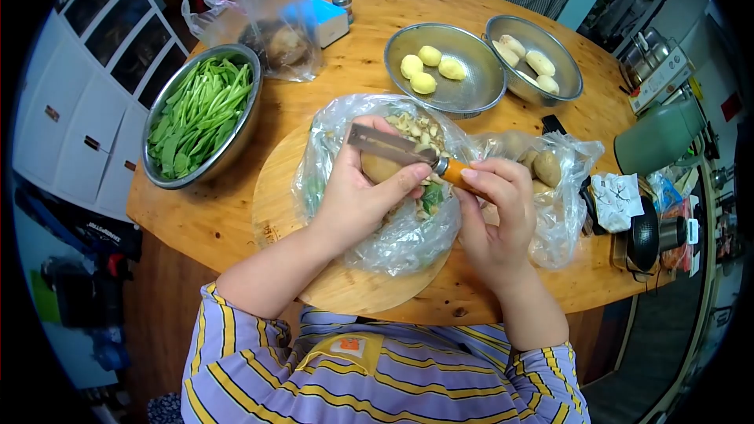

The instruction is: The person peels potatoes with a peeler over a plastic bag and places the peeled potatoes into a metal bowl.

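My left hand (357,196) is closed round a brownish potato (378,169), its thumb against the metal of a peeler. My right hand (503,208) grips the orange wooden handle of this peeler (389,146), whose slotted blade lies across the potato's top. Beneath both hands a clear plastic bag (408,243) lies spread open, with peelings (424,127) and some green leaves inside. It rests on a round wooden board (276,180). To the right, another clear bag (561,228) holds unpeeled potatoes (545,166).
Behind stand a colander (479,94) with several peeled potatoes and another colander (572,71) with pale, longer pieces. A metal bowl (253,71) of green vegetables is at left. Near the back are a filled plastic bag (287,47), blue-white box (328,22) and small jar (342,4).
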Demonstrator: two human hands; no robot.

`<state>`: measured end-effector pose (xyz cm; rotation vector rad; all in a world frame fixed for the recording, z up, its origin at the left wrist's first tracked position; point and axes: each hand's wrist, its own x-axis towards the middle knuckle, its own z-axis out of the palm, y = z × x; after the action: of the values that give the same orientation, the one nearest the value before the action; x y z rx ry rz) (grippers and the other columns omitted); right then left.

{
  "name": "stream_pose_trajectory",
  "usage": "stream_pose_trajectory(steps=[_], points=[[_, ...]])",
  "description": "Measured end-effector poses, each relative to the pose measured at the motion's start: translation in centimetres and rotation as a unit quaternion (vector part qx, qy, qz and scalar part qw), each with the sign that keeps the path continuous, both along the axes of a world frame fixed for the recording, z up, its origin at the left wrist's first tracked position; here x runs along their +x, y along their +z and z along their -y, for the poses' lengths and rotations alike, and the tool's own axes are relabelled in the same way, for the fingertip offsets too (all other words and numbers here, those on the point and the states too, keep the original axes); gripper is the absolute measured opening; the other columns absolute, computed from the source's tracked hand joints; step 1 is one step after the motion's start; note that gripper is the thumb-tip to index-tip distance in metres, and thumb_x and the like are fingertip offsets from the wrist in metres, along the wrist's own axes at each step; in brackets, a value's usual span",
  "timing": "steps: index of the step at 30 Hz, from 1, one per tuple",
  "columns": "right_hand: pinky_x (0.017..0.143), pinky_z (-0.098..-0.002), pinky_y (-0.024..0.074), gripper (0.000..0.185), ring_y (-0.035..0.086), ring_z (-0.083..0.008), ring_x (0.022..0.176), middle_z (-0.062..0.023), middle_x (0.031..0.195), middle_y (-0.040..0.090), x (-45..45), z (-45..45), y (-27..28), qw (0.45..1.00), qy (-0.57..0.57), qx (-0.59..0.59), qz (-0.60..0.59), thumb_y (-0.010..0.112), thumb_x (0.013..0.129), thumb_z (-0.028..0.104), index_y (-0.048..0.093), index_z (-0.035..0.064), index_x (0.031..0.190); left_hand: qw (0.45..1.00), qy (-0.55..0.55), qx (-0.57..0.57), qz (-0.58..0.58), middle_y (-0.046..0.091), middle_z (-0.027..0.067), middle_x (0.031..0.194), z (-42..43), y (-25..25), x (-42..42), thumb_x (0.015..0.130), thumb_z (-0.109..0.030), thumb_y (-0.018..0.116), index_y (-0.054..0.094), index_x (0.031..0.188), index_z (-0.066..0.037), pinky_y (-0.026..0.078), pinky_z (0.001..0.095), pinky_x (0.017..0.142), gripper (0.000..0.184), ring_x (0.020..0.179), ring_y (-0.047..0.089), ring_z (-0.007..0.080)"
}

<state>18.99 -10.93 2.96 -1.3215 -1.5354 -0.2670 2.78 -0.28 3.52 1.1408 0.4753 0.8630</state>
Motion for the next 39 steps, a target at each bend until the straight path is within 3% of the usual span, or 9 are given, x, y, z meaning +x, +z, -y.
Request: stream_pose_trajectory(steps=[5,9,15,18,24,27,33,37,39], points=[[0.086,-0.0372,0.0522,0.037,0.064,-0.0290,0.096,-0.0135,0.109,0.064,0.8,0.3,1.0,0.999,-0.017,-0.009,-0.048,0.075,0.082,-0.005,0.064,0.0061,0.116,0.995,-0.005,0.074,-0.063,0.058,0.0024,0.104,-0.1,-0.2,0.0,0.084,0.007,0.075,0.044,0.118,-0.010,0.053,0.0252,0.079,0.049,0.090,0.061,0.0078],[0.093,-0.0345,0.0502,0.032,0.063,-0.0255,0.102,-0.0137,0.110,0.064,1.3,0.5,1.2,0.988,0.027,-0.090,-0.125,0.069,0.089,-0.001,0.063,0.0008,0.120,0.997,-0.015,0.040,-0.057,0.056,0.0024,0.105,-0.3,0.2,-0.4,0.086,0.007,0.073,0.042,0.118,-0.010,0.055,0.0270,0.085,0.048,0.097,0.064,0.0107],[0.073,-0.0224,0.0476,0.027,0.057,-0.0074,0.084,-0.0050,0.108,0.062,1.5,1.1,1.5,0.856,0.166,-0.250,-0.421,0.054,0.105,0.012,0.060,0.0029,0.129,0.998,0.005,0.004,0.070,0.052,0.0054,0.114,-0.8,-0.7,-0.1,0.088,0.009,0.068,0.039,0.123,-0.014,0.055,0.0348,0.100,0.051,0.116,0.062,0.0227],[0.066,-0.0184,0.0425,0.028,0.051,-0.0043,0.073,-0.0039,0.102,0.063,1.7,1.0,2.1,0.808,0.191,-0.305,-0.467,0.049,0.108,0.014,0.058,0.0051,0.133,0.992,-0.007,-0.005,0.124,0.052,0.0059,0.115,-0.8,-0.5,-0.1,0.088,0.010,0.066,0.038,0.124,-0.015,0.055,0.0361,0.098,0.051,0.113,0.062,0.0217],[0.067,-0.0193,0.0434,0.028,0.049,-0.0053,0.071,-0.0038,0.092,0.062,1.8,0.7,1.7,0.742,0.237,-0.319,-0.540,0.047,0.109,0.016,0.058,0.0065,0.134,0.995,-0.028,-0.021,0.099,0.052,0.0060,0.116,-0.9,-0.5,-0.6,0.089,0.009,0.066,0.038,0.123,-0.016,0.055,0.0346,0.095,0.051,0.105,0.065,0.0204],[0.068,-0.0200,0.0446,0.027,0.048,-0.0051,0.070,-0.0012,0.092,0.061,2.0,0.7,1.7,0.763,0.211,-0.275,-0.546,0.048,0.109,0.017,0.059,0.0066,0.132,0.996,-0.018,-0.026,0.084,0.052,0.0063,0.115,-0.7,-0.1,-0.5,0.089,0.010,0.066,0.038,0.121,-0.015,0.055,0.0330,0.093,0.049,0.105,0.066,0.0195],[0.075,-0.0205,0.0479,0.024,0.054,-0.0046,0.078,0.0009,0.097,0.061,2.4,0.8,1.1,0.821,0.176,-0.269,-0.473,0.054,0.107,0.015,0.062,0.0064,0.128,0.984,0.063,0.166,0.012,0.054,0.0051,0.115,-0.7,-1.0,-0.1,0.089,0.010,0.069,0.040,0.118,-0.011,0.054,0.0288,0.093,0.046,0.107,0.064,0.0149],[0.082,-0.0245,0.0515,0.023,0.061,-0.0102,0.094,-0.0027,0.105,0.066,2.2,0.9,1.1,0.845,0.158,-0.257,-0.441,0.067,0.098,0.007,0.066,0.0051,0.121,0.991,0.056,0.121,0.031,0.051,0.0049,0.118,-1.0,-1.1,-0.4,0.086,0.011,0.071,0.041,0.119,-0.011,0.052,0.0277,0.092,0.050,0.102,0.061,0.0134],[0.083,-0.0273,0.0516,0.025,0.063,-0.0143,0.094,-0.0059,0.106,0.068,2.9,0.5,0.9,0.947,0.097,-0.181,-0.245,0.072,0.092,0.005,0.069,0.0050,0.117,0.993,0.050,0.063,0.080,0.049,0.0051,0.119,-0.9,-0.7,-0.4,0.086,0.009,0.072,0.041,0.121,-0.011,0.052,0.0295,0.094,0.051,0.105,0.058,0.0136]])
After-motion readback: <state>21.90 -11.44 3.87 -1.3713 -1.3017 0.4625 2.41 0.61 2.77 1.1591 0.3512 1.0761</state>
